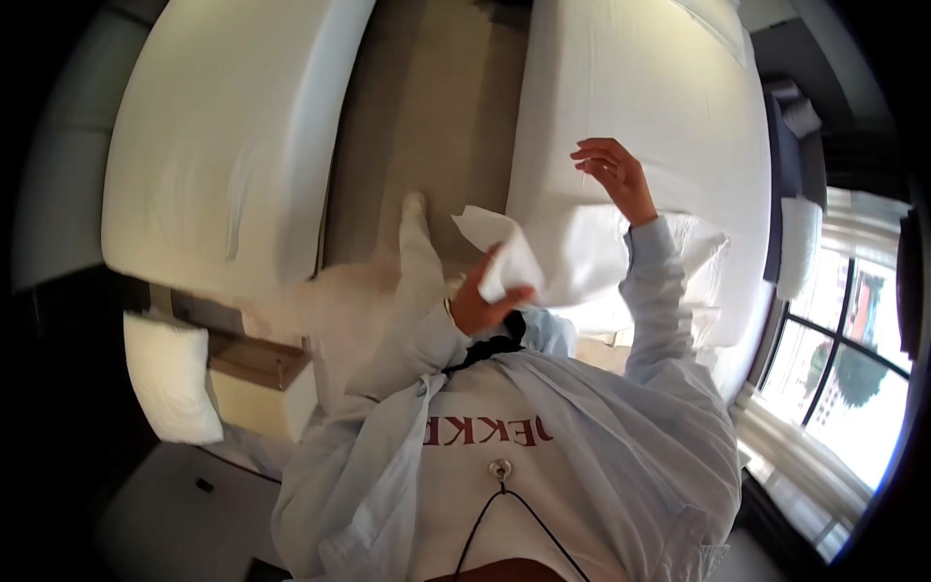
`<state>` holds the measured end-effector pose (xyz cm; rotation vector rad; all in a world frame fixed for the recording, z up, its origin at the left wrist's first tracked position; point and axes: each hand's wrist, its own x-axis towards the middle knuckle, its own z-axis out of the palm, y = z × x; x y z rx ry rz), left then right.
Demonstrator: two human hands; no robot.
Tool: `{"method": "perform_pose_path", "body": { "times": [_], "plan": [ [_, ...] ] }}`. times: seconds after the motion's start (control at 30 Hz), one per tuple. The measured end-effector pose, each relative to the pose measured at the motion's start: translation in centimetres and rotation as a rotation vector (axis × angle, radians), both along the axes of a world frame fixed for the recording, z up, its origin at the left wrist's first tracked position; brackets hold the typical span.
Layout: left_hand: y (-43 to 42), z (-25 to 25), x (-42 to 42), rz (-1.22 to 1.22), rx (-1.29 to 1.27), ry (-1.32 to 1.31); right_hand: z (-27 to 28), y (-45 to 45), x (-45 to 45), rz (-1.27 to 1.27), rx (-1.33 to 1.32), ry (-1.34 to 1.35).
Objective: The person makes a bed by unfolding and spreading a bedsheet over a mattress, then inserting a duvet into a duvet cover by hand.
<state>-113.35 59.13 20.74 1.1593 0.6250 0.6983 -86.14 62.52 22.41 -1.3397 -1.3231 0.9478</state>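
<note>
My left hand (485,299) is close in front of my body, with its fingers and thumb around a white cloth (519,260). The cloth has a loose, bent edge and is a little blurred; where it ends against the other white fabric I cannot make out. Farther out, my right hand (618,177) is raised over the right-hand bed (621,87), fingers apart and slightly bent, nothing in them. Crumpled white fabric (693,254) lies at the near end of that bed, below my right wrist.
Another white-covered bed (223,136) stands on the left, with a carpeted aisle (427,97) between. A white pillow (170,376) leans beside a small wooden-topped cabinet (260,361) at lower left. A window (839,335) is on the right, near another white pillow (799,247).
</note>
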Motion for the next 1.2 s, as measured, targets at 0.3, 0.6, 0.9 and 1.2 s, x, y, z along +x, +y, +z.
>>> {"method": "perform_pose_path", "body": {
  "times": [0.3,0.6,0.9,1.2],
  "plan": [
    [20.3,9.7,5.4,-0.668,0.962,-0.288,-21.1,17.8,2.5,0.505,-0.789,-0.062],
    [47.6,11.6,21.6,-0.805,0.759,-0.413,-18.1,44.5,7.8,0.278,-0.773,0.229],
    [74.8,15.0,44.7,-0.827,0.632,-0.31,-15.4,69.4,33.2,0.351,-0.873,0.469],
    [97.8,17.3,69.7,-0.717,0.433,-0.401,-9.5,90.2,64.3,0.142,-0.992,0.656]
  ]
}}
